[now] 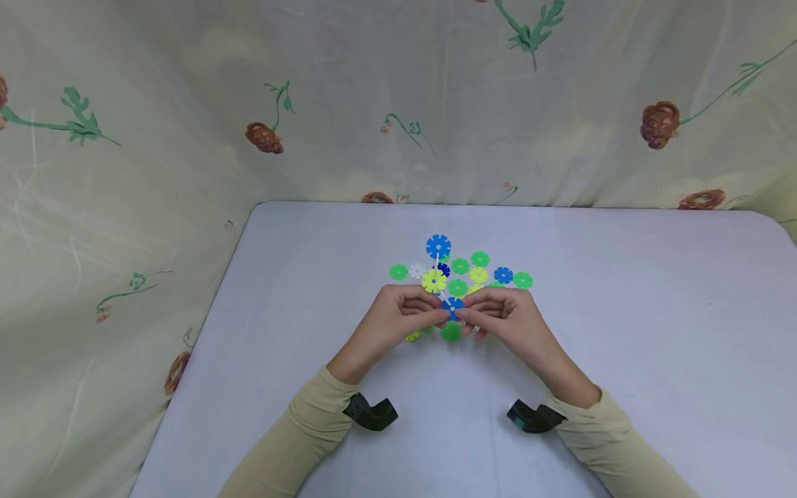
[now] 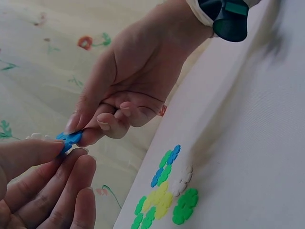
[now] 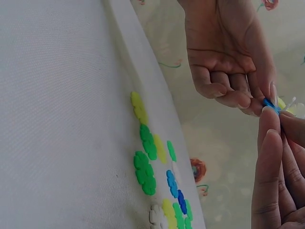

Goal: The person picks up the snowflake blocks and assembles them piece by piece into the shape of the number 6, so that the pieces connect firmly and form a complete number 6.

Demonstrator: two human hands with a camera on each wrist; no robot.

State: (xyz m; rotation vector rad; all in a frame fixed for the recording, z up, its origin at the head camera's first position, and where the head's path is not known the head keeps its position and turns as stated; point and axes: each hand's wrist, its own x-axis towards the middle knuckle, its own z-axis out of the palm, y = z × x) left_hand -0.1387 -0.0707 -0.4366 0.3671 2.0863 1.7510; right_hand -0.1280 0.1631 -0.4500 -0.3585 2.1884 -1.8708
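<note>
In the head view, my left hand (image 1: 406,312) and right hand (image 1: 504,312) meet over the table. Fingers and thumbs of both hands pinch a small blue notched disc (image 1: 453,304) from either side. Beyond it a chain continues away: a white piece seen edge-on, a yellow disc (image 1: 434,281), another white piece and a larger-looking blue disc (image 1: 438,246). In the left wrist view, the pinched blue disc (image 2: 71,137) shows between the fingertips, held above the tabletop. The right wrist view shows the yellow disc partly hidden behind the fingers.
Loose notched discs lie around and under the hands, among them green (image 1: 523,280), blue (image 1: 504,275), yellow (image 1: 478,274) and white (image 1: 416,271) ones. They rest on a white-covered table (image 1: 654,332). A flowered curtain (image 1: 349,104) hangs behind and to the left.
</note>
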